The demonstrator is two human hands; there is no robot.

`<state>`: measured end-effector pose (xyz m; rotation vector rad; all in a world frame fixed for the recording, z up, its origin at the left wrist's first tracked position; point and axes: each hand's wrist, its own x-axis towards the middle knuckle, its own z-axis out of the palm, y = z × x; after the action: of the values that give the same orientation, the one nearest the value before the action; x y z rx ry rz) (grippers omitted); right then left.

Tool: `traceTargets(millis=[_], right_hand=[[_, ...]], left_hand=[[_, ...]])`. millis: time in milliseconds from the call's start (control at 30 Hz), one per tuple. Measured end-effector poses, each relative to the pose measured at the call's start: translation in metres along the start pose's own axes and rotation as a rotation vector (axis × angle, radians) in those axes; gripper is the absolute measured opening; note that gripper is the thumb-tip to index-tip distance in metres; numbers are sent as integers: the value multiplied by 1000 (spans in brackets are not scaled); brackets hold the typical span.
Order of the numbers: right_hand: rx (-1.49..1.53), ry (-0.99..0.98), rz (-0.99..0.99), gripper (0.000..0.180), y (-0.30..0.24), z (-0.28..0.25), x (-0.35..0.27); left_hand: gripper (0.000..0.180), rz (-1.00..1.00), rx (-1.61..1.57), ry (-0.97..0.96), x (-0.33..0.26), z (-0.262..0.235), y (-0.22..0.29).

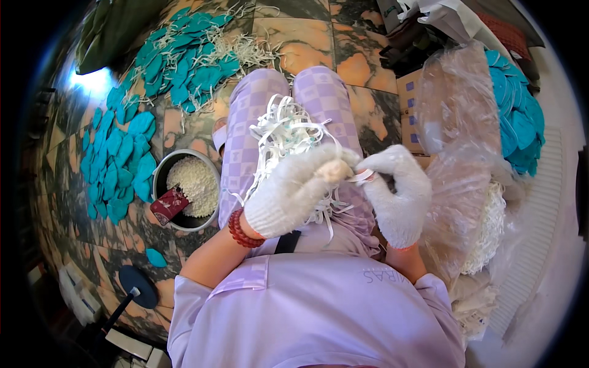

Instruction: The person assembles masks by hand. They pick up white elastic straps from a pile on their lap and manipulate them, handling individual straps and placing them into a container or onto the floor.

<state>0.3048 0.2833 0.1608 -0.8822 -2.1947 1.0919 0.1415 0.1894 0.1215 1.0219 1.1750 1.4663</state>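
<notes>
A heap of narrow white straps [285,126] lies across my lap, with small teal bits among them. Above it both hands wear white knitted gloves and meet close together. My left hand [300,181], with a red bead bracelet at the wrist, is closed in a pinch; a pale beige thumb tip shows at its end. My right hand [399,196] is closed with thumb and forefinger pressed together. Between the two pinches stretches a short end of white strap [363,176]. Most of that strap is hidden by the gloves.
Left of my legs stands a round pot [161,178] of white pellets with a dark red packet [170,205] in it. Teal leaf-shaped pieces [119,162] lie beyond, more with straps [184,58] farther off. Clear plastic bags [457,110] and a cardboard box [409,110] crowd the right.
</notes>
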Motion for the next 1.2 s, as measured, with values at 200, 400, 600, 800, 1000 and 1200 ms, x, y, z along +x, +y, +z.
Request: traceTargets(millis=[200,400,600,800,1000,1200], right_hand=[[-118,263,-92,24,13,-15,6],[127,407,-15,45,13,-47,1],[241,-554,-172,78,-16,-26,-3],[-46,-666,-175,18,13,-13,-19],[119,-143,-39,34,27,9,-42],[1559,20,344,38,29,-40,-13]], left_hand=[[21,-185,146,-322,-10,-2,19],[27,-553,-117,-427,-12,-13,49],[19,10,274,-476,-25,-2,52],[27,-221,344,-478,-22,-18,55],[18,-498,-104,-475,-38,-5,24],[21,-409,106,-573,-47,-7,19]])
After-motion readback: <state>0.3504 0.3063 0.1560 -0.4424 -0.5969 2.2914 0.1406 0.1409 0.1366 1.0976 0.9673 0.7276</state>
